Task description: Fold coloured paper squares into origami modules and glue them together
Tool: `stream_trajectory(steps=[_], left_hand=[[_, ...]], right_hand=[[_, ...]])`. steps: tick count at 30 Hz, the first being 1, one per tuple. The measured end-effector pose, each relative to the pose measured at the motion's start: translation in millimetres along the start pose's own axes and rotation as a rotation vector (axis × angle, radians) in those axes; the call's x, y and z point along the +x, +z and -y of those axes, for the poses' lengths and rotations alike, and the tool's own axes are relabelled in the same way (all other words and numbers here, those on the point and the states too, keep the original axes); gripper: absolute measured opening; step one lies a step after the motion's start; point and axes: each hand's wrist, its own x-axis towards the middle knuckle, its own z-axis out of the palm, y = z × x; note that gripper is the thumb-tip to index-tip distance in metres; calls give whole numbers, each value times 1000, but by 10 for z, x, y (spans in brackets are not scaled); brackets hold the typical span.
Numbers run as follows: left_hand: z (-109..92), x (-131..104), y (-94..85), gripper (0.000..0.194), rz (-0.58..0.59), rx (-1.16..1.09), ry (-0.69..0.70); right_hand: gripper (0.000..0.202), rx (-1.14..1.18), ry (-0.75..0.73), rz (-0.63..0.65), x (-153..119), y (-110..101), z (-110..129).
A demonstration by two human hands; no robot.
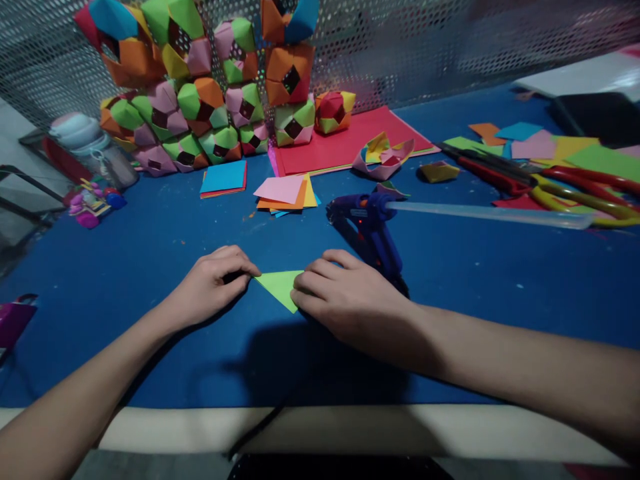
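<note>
The paper (275, 287), a green triangle, lies inward from the middle of the table's (125, 260) near edge. The left hand (220, 281), fingertips nearly together, pinches its left corner; the right hand (353, 293) curls over the other end, grip hidden, presumably steadying it.

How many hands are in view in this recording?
2: the left hand, fingertips at the left corner of the green paper, and the right hand, covering the paper's right part.
</note>
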Motion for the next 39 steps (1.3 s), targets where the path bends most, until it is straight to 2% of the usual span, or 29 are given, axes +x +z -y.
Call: stream_trajectory(steps=[9,20,22,24,26,29,32,35,39], left_hand=[[11,-3,28,19,-37,2,10],[-6,-5,17,18,-56,13,-46],[-70,-17,-8,20,-100,0,-94],[-180,-36,-16,20,-195,9,-135],[-310,-54,20,18,-276,40,-103],[-439,-62,160,14,-227,104,69],[-428,-44,313,17,-101,245,198],[-359,-29,364,21,-15,332,165],[-352,-39,326,21,-3,326,91]], right_hand=[[17,-17,2,6,-14,1,74],[19,-53,-27,51,-15,-79,155],[20,-70,-23,65,-18,-75,168],[20,-81,-22,66,-22,-64,173],[19,-83,-29,57,-24,-51,171],[17,-86,-42,44,-27,-37,166],[17,-95,-41,37,-35,-38,170],[17,-85,-40,41,-46,-50,174],[18,-53,-53,47,-50,-59,152]])
